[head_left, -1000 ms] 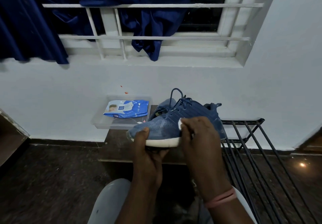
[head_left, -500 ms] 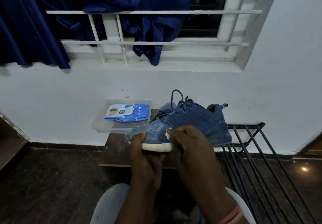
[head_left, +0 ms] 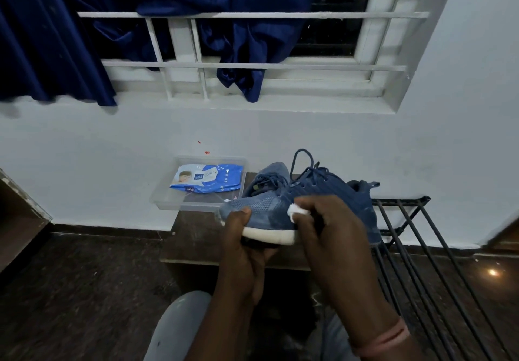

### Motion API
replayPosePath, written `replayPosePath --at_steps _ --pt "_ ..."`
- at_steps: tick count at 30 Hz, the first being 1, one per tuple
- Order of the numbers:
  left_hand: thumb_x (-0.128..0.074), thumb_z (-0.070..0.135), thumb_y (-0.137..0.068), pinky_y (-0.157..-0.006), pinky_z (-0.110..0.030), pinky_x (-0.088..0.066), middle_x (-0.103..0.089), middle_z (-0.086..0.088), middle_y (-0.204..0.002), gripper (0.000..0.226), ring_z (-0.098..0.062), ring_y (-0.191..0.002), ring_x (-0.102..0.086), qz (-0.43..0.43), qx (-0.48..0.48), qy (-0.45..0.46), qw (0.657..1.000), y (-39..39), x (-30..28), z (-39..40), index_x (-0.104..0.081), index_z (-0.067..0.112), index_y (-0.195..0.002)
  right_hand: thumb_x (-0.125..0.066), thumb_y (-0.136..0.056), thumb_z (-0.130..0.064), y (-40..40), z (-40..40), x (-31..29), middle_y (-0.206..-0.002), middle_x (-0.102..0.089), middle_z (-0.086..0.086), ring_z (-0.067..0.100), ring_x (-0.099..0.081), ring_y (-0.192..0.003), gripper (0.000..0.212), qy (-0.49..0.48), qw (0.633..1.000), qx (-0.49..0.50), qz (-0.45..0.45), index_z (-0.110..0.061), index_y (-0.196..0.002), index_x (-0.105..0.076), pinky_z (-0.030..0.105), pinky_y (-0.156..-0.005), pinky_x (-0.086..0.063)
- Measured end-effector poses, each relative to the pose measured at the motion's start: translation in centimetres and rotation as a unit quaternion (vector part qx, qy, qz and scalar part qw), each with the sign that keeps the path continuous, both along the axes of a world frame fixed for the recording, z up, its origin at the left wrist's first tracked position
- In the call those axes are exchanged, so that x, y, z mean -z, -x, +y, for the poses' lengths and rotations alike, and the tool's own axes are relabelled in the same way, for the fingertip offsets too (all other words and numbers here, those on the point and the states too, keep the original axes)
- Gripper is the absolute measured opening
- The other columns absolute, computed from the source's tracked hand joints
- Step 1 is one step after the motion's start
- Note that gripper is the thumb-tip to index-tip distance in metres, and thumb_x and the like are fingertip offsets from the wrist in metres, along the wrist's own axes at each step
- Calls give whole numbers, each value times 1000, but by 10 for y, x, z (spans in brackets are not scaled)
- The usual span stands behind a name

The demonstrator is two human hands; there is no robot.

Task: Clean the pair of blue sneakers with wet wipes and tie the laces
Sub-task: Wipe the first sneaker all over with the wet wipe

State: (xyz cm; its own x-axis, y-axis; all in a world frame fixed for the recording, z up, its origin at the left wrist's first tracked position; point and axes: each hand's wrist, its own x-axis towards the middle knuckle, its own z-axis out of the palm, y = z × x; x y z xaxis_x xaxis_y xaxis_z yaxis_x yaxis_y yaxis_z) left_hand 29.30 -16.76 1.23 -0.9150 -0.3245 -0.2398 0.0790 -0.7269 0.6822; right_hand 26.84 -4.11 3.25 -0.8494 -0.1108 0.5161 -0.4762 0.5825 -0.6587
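A blue sneaker (head_left: 317, 192) with a white sole is held up in front of me, toe pointing left, its laces loose and looped upward. My left hand (head_left: 244, 251) grips it from below near the toe, thumb on the upper. My right hand (head_left: 334, 228) pinches a small white wet wipe (head_left: 296, 209) against the shoe's side. The second blue sneaker (head_left: 269, 176) stands behind it on the dark bench, mostly hidden.
A clear plastic tray (head_left: 168, 202) on the dark bench (head_left: 196, 237) holds a blue pack of wet wipes (head_left: 206, 178). A black metal rack (head_left: 415, 237) stands at the right. White wall, barred window and blue curtain (head_left: 56, 51) lie ahead. My knees are below.
My right hand with the wipe has slid along the shoe's side, down toward the sole and back up. The left hand keeps its hold.
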Motion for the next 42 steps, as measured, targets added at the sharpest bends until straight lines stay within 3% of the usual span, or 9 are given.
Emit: replayPosePath --at_steps 5,8,13,19,23,26,29,35,42 --pt "-65 31 -80 -102 -58 -46 -67 -23 -129 61 -38 -114 -64 9 -2 -4 1000 1 0 10 -59 7 -136 -67 -91 -8 0 -15 -16 -102 -62 -8 0 -57 -93 20 68 998 -2 -8 -26 -100 -70 7 -83 -40" --pt "-59 29 -89 -104 -59 -44 -69 -23 -125 47 -37 -112 -66 -6 -8 -15 1000 1 3 3 -64 7 -130 -72 -89 -10 -4 -6 -19 -92 -71 -7 6 -67 -85 17 209 974 -27 -88 -25 -90 -66 26 -77 -52" --pt "-47 27 -97 -100 -58 -48 -73 -17 -119 33 -32 -107 -71 -11 -17 -2 1000 -1 5 -5 -68 15 -120 -78 -82 -2 -3 2 -15 -82 -73 -1 13 -67 -75 33 370 907 -46 -193 -15 -105 -59 32 -68 -54" --pt "-48 28 -97 -89 -48 -54 -73 -18 -120 38 -31 -103 -72 -13 -8 -8 1000 -4 1 1 -66 12 -125 -82 -81 -14 -6 8 -14 -85 -73 -6 11 -70 -81 18 267 956 -3 -119 -22 -83 -66 41 -70 -58" --pt "-57 31 -87 -90 -53 -56 -72 -17 -123 51 -36 -115 -68 -11 -21 -26 999 -4 2 6 -61 12 -135 -73 -87 -4 0 5 -15 -100 -61 -9 13 -63 -98 28 179 983 36 25 -26 -89 -56 39 -79 -53" --pt "-66 31 -83 -71 -39 -62 -70 -19 -125 58 -34 -109 -69 -22 -31 -34 999 -4 3 10 -60 10 -137 -71 -89 -5 1 -4 -8 -95 -61 -7 13 -59 -90 24 88 992 51 73 -24 -97 -59 32 -78 -48" --pt "-65 32 -81 -78 -39 -58 -71 -17 -124 60 -29 -102 -70 -25 -29 -34 999 -3 6 11 -61 9 -135 -72 -84 -8 1 -11 9 -95 -61 -5 23 -53 -90 22 -66 990 51 112 -22 -101 -66 38 -79 -41" --pt "-58 31 -90 -71 -34 -61 -75 -15 -112 45 -25 -89 -73 -21 4 -25 999 -1 12 5 -66 6 -126 -48 -88 -18 -13 -1 13 -114 -53 -8 16 -43 -104 46 -130 989 -66 11 -23 -133 -61 34 -90 -40" --pt "-68 35 -77 -92 -48 -51 -68 -21 -129 64 -34 -110 -67 -23 -2 -6 1000 -3 16 3 -60 6 -134 -80 -83 -20 -6 -2 14 -98 -63 -7 14 -45 -97 20 -38 999 10 19 -26 -101 -75 45 -79 -50"
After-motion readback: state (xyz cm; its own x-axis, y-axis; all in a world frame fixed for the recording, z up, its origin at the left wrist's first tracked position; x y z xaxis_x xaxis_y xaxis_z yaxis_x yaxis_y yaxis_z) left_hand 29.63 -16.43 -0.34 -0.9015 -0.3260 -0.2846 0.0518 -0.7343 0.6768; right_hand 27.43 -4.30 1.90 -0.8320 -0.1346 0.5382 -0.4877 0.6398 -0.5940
